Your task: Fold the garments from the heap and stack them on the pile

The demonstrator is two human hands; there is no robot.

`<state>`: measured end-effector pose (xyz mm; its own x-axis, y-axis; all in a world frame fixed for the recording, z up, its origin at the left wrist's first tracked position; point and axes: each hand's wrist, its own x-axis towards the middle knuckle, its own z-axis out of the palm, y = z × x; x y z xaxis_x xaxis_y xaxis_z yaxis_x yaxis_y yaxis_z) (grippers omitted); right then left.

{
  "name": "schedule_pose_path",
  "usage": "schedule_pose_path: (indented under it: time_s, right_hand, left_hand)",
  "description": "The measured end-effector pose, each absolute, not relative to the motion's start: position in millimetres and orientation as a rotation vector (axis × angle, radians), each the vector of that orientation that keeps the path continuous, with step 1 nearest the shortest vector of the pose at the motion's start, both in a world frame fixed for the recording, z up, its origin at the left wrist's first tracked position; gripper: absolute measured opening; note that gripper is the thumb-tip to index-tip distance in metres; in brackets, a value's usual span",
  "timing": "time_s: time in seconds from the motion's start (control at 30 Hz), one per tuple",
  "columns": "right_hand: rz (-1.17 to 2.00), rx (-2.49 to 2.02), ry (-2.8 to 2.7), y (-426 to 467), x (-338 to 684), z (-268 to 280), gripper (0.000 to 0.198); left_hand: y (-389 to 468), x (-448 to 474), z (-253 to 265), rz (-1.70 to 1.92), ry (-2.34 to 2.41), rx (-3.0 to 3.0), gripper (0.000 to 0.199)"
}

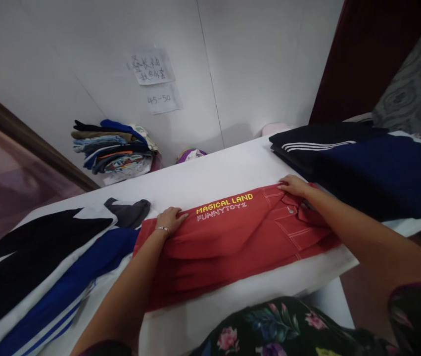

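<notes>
Red trousers (228,237) lie folded lengthwise across the white table, with yellow and white lettering along the far edge. White stitching, a pocket and a metal button show at their right end. At the far edge toward the left end, my left hand (169,221) has its fingers closed on the cloth, a thin bracelet at the wrist. My right hand (292,186) pinches the far edge by the waist end. Part of the waist is hidden behind my right wrist and forearm.
Black and blue garments (54,237) lie spread at the left. A stack of folded clothes (116,148) stands behind the table, by the wall. Dark clothes with white stripes (344,163) are piled at the right. Handwritten papers (154,66) hang on the wall.
</notes>
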<state>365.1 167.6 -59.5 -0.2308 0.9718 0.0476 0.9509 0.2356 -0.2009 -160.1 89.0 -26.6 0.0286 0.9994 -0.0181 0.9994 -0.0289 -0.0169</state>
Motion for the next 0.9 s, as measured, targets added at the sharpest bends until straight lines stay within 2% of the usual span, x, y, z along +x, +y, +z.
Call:
schedule_pose_path:
  time_s: [0.1,0.2,0.4,0.6,0.7,0.9]
  right_hand:
    - [0.188,-1.893,-2.317,172.7,365.7,-52.9,0.035]
    - [0.186,-1.964,-2.251,176.7,366.2,-45.9,0.032]
    - [0.293,-2.118,-2.120,171.7,364.9,-52.3,0.039]
    - [0.169,-2.103,-1.988,161.7,362.6,-59.1,0.051]
    - [0.108,-2.015,-1.981,153.7,361.9,-56.1,0.048]
    - [-0.054,-1.839,-2.148,129.2,359.4,-59.3,0.051]
  left_hand:
    - [91.8,-160.3,-21.6,-0.184,2.161,2.305,0.046]
    - [94.0,-160.7,-18.5,-0.153,2.149,2.308,0.047]
    - [93.5,-160.9,-26.4,-0.125,2.199,2.084,0.048]
    - [89.5,-158.9,-26.3,-0.035,2.226,2.194,0.044]
    - [79.5,-152.3,-21.1,0.053,2.265,2.245,0.040]
    - [44.0,-139.1,-27.0,0.031,2.199,2.293,0.057]
